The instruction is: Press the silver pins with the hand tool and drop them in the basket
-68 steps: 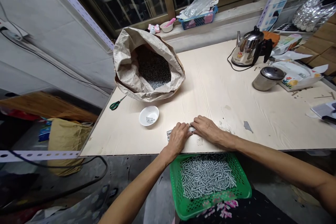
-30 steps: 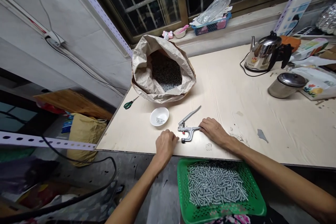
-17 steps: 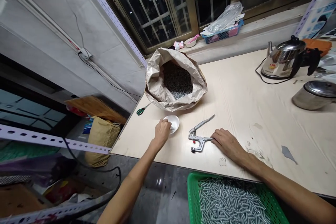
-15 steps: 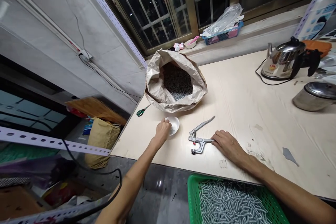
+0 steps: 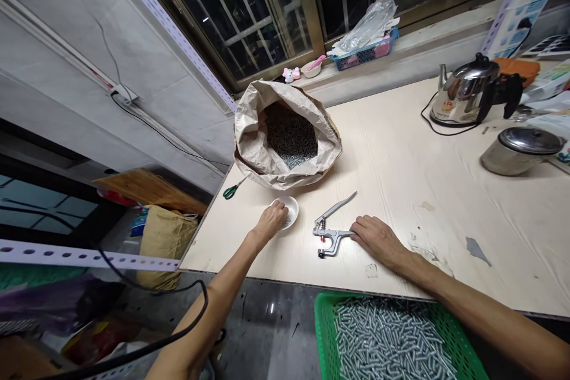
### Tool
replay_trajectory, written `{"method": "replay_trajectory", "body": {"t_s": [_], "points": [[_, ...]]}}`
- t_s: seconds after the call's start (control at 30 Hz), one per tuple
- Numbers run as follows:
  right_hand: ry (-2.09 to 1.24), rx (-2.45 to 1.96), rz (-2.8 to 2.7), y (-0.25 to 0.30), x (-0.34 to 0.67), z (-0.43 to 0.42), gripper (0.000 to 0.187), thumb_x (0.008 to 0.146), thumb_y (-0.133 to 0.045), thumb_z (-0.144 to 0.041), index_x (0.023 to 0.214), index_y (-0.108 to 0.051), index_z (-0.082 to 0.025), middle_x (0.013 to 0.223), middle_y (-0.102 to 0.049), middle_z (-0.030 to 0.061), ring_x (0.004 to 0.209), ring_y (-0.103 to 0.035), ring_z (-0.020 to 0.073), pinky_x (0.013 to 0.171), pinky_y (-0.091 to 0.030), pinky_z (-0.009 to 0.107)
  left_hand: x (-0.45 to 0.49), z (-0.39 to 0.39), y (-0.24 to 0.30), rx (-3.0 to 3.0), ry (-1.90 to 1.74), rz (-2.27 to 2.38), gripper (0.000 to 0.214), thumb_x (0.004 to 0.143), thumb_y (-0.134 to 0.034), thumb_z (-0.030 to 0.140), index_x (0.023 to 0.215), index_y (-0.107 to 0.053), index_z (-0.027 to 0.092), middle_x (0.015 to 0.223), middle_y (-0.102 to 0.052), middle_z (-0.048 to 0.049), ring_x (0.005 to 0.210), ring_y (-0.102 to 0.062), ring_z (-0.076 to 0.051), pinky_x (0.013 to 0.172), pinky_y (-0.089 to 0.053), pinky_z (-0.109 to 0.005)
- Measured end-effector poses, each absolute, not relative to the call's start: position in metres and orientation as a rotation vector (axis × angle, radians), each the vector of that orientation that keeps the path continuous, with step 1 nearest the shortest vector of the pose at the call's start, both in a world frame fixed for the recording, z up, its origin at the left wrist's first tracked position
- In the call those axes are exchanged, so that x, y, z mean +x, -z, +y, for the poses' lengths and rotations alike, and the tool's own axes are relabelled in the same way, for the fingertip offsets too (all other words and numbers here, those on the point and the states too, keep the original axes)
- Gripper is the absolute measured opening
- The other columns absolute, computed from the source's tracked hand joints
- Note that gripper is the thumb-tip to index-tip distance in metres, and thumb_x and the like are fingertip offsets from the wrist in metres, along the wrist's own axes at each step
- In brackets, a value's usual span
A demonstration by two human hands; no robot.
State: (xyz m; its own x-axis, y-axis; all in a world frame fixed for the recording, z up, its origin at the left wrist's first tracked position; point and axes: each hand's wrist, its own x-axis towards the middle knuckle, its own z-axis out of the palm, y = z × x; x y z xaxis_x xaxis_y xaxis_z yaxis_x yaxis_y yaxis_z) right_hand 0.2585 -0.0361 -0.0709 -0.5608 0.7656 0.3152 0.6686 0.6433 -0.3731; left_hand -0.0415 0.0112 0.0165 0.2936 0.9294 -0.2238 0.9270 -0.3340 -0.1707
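Observation:
My left hand (image 5: 271,218) reaches into a small white bowl (image 5: 293,209), its fingers bent together over small pieces at the bottom. What the fingertips hold is hidden. My right hand (image 5: 376,237) rests on the table with its fingers closed around the end of the lower handle of grey snap pliers (image 5: 332,237). The pliers lie with their jaws to the left, the upper handle raised, and a spring and a red part showing near the jaw. Behind the bowl stands an open paper sack (image 5: 249,142) holding many small metal pieces.
A green basket (image 5: 321,332) full of metal screw-like pieces sits below the table's front edge. Green-handled scissors (image 5: 230,191) lie at the table's left edge. A kettle (image 5: 465,92) and a lidded metal pot (image 5: 512,157) stand at the right. A blue basket (image 5: 365,56) is on the windowsill.
The view has shifted slightly, moving the scene left. My left hand has gone a little further into the bowl. My right hand stays on the pliers' handle.

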Motion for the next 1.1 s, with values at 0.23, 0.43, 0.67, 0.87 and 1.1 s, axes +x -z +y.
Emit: {"method": "replay_trajectory", "body": {"t_s": [0.23, 0.43, 0.67, 0.87, 1.1], "points": [[-0.857, -1.302, -2.245, 0.048, 0.263, -0.035, 0.017, 0.096, -0.035, -0.028, 0.096, -0.051, -0.021, 0.087, -0.064, 0.0038, 0.074, -0.057, 0.0157, 0.066, -0.039, 0.028, -0.002, -0.033, -0.025, -2.519, 0.659, -2.333, 0.019, 0.078, -0.053, 0.020, 0.089, -0.068, 0.015, 0.074, -0.066, -0.0031, 0.067, -0.059, -0.014, 0.065, -0.047, -0.024], [-0.949, -1.558, -2.251, 0.034, 0.255, -0.027, 0.046, 0.098, -0.022, -0.044, 0.072, -0.052, -0.021, 0.076, -0.063, 0.0055, 0.071, -0.059, 0.0184, 0.058, -0.035, 0.030, 0.027, -0.067, 0.001, -2.353, 1.296, -3.005, 0.034, 0.068, -0.063, 0.038, 0.087, -0.070, 0.010, 0.066, -0.064, -0.0027, 0.053, -0.053, -0.011, 0.052, -0.044, -0.023], [-0.768, -1.473, -2.173, 0.049, 0.254, -0.037, 0.030, 0.098, -0.032, -0.037, 0.080, -0.051, -0.021, 0.082, -0.059, 0.0030, 0.066, -0.055, 0.0137, 0.059, -0.037, 0.027, 0.037, -0.072, 0.020, -2.305, 1.410, -2.934, 0.034, 0.071, -0.064, 0.044, 0.077, -0.069, 0.011, 0.058, -0.062, -0.0011, 0.054, -0.053, -0.011, 0.054, -0.041, -0.023], [-0.626, -1.379, -2.232, 0.055, 0.254, -0.040, 0.025, 0.098, -0.033, -0.032, 0.084, -0.050, -0.021, 0.085, -0.057, 0.0034, 0.072, -0.054, 0.0157, 0.064, -0.038, 0.029, 0.044, -0.076, 0.018, -2.362, 1.318, -2.686, 0.026, 0.077, -0.059, 0.037, 0.080, -0.071, 0.015, 0.074, -0.070, -0.0044, 0.069, -0.062, -0.015, 0.066, -0.047, -0.024], [-0.621, -1.301, -2.256, 0.057, 0.254, -0.038, 0.026, 0.099, -0.031, -0.032, 0.085, -0.050, -0.021, 0.087, -0.059, 0.0041, 0.076, -0.055, 0.0166, 0.068, -0.039, 0.031, 0.043, -0.077, 0.019, -2.431, 1.183, -2.623, 0.024, 0.080, -0.057, 0.035, 0.079, -0.071, 0.016, 0.079, -0.072, -0.0053, 0.073, -0.064, -0.017, 0.069, -0.048, -0.025]]}}
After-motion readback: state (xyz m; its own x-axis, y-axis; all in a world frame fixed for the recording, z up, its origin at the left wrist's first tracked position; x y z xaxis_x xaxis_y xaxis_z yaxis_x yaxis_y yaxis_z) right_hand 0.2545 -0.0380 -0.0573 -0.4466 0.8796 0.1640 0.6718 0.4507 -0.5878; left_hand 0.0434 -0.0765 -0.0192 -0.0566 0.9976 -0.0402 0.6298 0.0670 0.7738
